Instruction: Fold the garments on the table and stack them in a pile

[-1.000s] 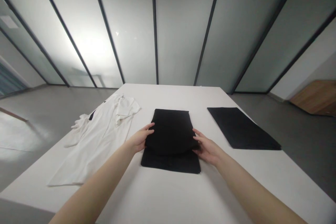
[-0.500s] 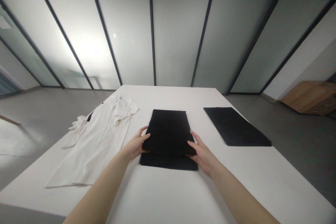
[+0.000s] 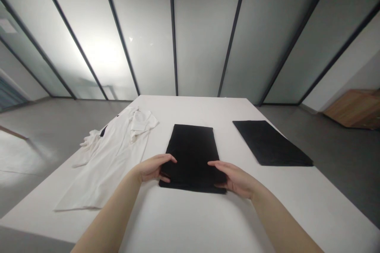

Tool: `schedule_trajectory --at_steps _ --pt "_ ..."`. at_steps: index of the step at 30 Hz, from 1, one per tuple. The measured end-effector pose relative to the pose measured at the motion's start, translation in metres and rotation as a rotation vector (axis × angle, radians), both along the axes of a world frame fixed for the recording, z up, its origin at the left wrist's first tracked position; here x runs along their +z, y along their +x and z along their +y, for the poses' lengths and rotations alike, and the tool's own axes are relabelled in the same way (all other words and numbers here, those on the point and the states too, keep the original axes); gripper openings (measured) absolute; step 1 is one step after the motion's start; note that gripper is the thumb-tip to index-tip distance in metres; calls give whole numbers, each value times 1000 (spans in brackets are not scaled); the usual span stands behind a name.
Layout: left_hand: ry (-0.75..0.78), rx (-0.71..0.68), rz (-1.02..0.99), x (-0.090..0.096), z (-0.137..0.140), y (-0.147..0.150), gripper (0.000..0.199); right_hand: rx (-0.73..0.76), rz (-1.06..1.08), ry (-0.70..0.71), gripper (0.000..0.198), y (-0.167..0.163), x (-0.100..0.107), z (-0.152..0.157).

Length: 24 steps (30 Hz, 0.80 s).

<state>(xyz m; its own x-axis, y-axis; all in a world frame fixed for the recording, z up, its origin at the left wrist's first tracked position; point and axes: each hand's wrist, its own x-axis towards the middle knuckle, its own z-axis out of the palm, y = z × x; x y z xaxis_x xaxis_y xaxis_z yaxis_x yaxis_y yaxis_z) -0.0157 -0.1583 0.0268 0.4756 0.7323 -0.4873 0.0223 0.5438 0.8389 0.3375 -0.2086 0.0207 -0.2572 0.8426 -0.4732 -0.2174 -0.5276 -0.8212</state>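
In the middle of the white table lies a folded black garment (image 3: pixel 192 146), a flat oblong with its layers showing along the near edge. My left hand (image 3: pixel 156 168) pinches its left side near the front, a finger resting on top and others at the edge. On the opposite side my right hand (image 3: pixel 234 176) grips the right edge, fingers lying over the cloth and the thumb side lower down. Part of the fingers of both hands is hidden by the cloth. What kind of garment it is cannot be made out.
A second folded black cloth (image 3: pixel 270 142) lies to the right by the edge of the white table (image 3: pixel 190 221). Rumpled white garments (image 3: pixel 109 166) spread over the left side. Beyond stand frosted glass panels (image 3: pixel 202 39); a wooden cabinet (image 3: pixel 353 106) is at far right.
Both hands have come nearer to me, drawing the upper layer of the black garment down over the strip that showed at the front. The layers now nearly line up at the near edge.
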Motion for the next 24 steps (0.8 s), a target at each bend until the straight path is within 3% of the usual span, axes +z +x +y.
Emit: schedule_trajectory --at_steps 8,13,15,20,24 --pt "75 157 65 -1 2 16 44 -106 -39 34 24 -9 -8 7" --pt "233 215 174 -3 14 29 44 -125 -100 53 34 -13 -9 29" --pt "306 236 234 -8 22 36 42 -142 -186 135 37 -16 -12 43" --pt "489 289 286 -26 50 52 34 -235 -575 541 36 -24 -19 82" --pt "688 370 320 -34 86 59 25 -220 -704 653 38 -29 -22 113"
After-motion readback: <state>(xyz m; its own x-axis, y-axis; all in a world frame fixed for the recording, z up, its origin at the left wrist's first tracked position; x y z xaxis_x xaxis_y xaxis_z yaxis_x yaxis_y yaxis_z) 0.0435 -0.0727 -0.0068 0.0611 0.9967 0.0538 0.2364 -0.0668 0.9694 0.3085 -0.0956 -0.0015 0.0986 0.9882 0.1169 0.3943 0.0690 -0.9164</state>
